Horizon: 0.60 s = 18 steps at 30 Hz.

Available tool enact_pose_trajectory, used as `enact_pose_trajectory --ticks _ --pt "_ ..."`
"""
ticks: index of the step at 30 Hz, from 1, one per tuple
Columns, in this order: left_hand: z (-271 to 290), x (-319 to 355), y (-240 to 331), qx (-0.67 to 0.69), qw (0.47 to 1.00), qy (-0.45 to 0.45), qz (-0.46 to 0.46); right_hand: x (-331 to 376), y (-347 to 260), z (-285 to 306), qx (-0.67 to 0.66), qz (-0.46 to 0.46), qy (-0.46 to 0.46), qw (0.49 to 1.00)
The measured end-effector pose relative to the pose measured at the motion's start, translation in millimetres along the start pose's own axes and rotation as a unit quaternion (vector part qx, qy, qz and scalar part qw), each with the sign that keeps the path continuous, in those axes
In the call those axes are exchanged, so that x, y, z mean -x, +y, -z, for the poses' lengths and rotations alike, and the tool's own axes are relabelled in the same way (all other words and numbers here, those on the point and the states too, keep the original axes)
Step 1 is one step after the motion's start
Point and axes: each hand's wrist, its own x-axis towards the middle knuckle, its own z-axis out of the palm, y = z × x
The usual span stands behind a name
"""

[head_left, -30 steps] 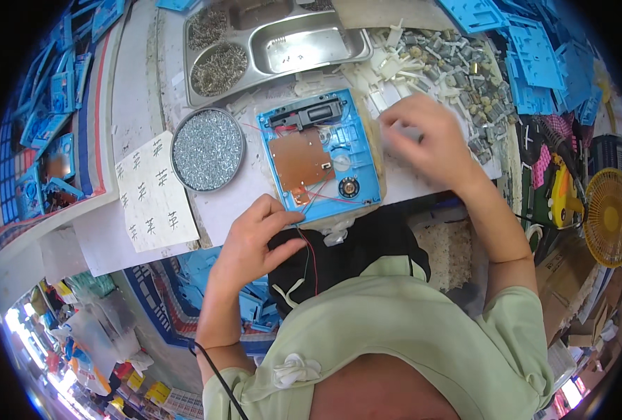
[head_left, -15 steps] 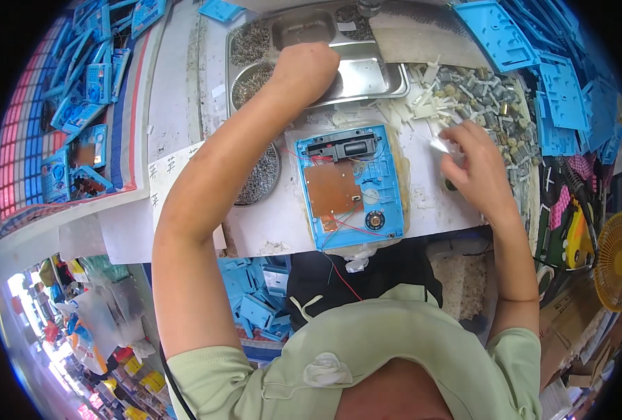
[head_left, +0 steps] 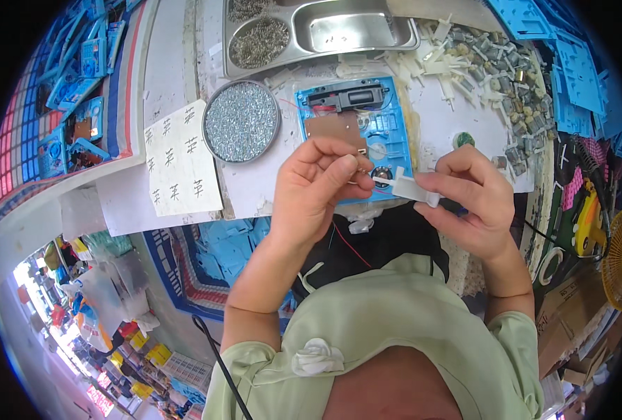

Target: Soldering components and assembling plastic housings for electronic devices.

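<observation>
My right hand (head_left: 473, 199) pinches a white plastic part (head_left: 414, 189) between thumb and fingers; its thin stem points toward my left hand. My left hand (head_left: 319, 183) is closed, thumb against fingertips, at the end of that stem. Whatever small piece it grips is mostly hidden by the fingers. Behind both hands lies an opened blue plastic casing (head_left: 399, 126). It holds a brown circuit board (head_left: 330, 127), a black module (head_left: 349, 98) along its far edge, and a round speaker (head_left: 382, 176), partly covered by my left hand.
A metal compartment tray (head_left: 283, 64) with small wiry metal pieces stands at the back. Left of the casing are a round dish (head_left: 207, 133) of tiny shiny parts and a marked paper sheet (head_left: 174, 164). White and grey parts (head_left: 496, 91) heap at right, near blue shells (head_left: 577, 77).
My left hand has come back from the metal tray to the front of the casing. My right hand has moved nearer with the white plastic part, and the hands now meet.
</observation>
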Motion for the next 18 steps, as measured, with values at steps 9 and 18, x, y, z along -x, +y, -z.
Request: enact_pose_trajectory --ticks 9,18 --pt "9.0 13.9 -26.6 0.068 0.998 0.007 0.007 2.0 -5.5 -7.9 0.088 0.066 -0.021 0.994" --pt "-10.6 14.2 -28.6 -0.176 0.983 -0.038 -0.046 14.5 4.4 -6.2 0.094 0.065 -0.024 0.993"
